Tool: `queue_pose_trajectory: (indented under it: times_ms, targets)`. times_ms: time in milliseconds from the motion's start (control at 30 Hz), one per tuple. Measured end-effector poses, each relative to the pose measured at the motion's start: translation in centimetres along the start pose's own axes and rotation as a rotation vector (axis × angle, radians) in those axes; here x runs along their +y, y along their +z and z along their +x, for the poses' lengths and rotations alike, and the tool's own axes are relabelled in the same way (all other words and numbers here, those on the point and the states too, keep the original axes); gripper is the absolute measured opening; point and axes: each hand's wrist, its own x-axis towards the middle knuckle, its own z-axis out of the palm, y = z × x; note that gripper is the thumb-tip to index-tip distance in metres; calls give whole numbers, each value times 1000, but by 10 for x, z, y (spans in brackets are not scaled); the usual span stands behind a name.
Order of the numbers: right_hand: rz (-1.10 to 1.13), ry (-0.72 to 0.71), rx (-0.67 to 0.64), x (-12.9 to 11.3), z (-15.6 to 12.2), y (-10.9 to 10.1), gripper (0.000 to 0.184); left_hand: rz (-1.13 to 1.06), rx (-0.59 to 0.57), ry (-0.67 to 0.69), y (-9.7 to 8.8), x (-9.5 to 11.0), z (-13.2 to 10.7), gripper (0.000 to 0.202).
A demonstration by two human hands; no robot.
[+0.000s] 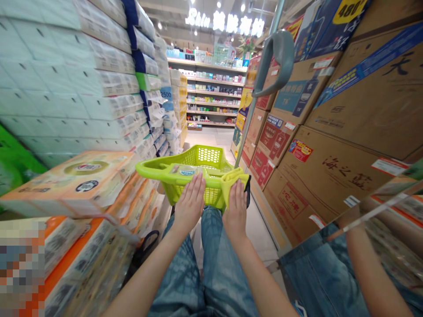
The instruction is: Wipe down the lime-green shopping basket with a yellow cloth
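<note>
A lime-green plastic shopping basket (211,154) with slotted walls stands in front of my knees, its near rim towards me. My left hand (191,198) holds this near side, fingers straight and close together, the tips at the rim. A clear label holder (187,171) sits on the rim just beyond those fingertips. A folded yellow cloth (228,178) with a dark edge lies over the rim's right corner. My right hand (236,207) presses on this cloth with its fingers together. Both thumbs are mostly hidden.
Wrapped tissue packs (109,83) are stacked high on the left, with an orange-and-white pack (76,171) nearer me. Cardboard cartons (350,176) line the right side. A grey loop handle (287,61) on a metal pole rises ahead. Stocked shelves (214,92) stand behind.
</note>
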Motion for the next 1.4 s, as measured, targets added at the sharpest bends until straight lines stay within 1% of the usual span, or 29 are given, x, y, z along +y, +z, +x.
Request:
queue_pose_trajectory:
  times_ms: [100,167,200,267,400,467,500,567,667,700,767,833,867,933,1033,1133,1200,1300,1400]
  targets:
    - [143,123,40,16,8,-6,91,-20,0,-18,2,1,0,77]
    - [188,155,46,14,11,-6,92,-26,-5,-28,2,2,-1,78]
    - [180,157,48,8,11,-5,92,-26,-5,-32,2,3,-1,78]
    - [111,140,40,-12,10,0,89,-24,1,-32,2,3,-1,78]
    - [-50,33,-22,-56,7,15,76,-34,16,-31,0,2,-1,75]
    - [-77,-1,-57,-67,7,18,71,-33,15,-29,-1,1,-1,74]
    - [-81,-14,-72,-68,7,19,69,-30,11,-25,-2,1,-1,74]
    - [-79,-58,-95,-59,5,15,70,-20,2,-16,-2,0,-1,76]
    - [-65,-118,-87,-31,2,5,78,-18,-4,-10,-2,1,-1,78]
    - [-54,-107,-70,-21,2,1,80,-21,-5,-12,-2,1,-1,78]
    - [-11,-35,-29,-2,4,-6,85,-30,-9,-19,-1,3,-1,77]
    - [56,56,-1,9,9,-10,89,-39,-10,-26,-1,4,-1,78]
    - [86,94,5,10,11,-10,91,-42,-8,-29,-1,5,-1,78]
    - [108,144,17,4,14,-9,91,-47,-7,-35,-1,6,-1,78]
    - [54,161,22,-20,15,-1,84,-60,-8,-45,-1,6,-1,78]
    - [-9,97,-40,-48,18,5,75,-81,1,-49,-1,6,-1,75]
    - [-29,38,-90,-60,22,7,70,-90,5,-47,-2,5,-1,74]
    - [-35,-36,-138,-61,23,4,68,-94,-2,-43,-3,4,-2,72]
    - [-45,-101,-166,-44,14,-2,71,-88,-6,-28,-5,3,-1,72]
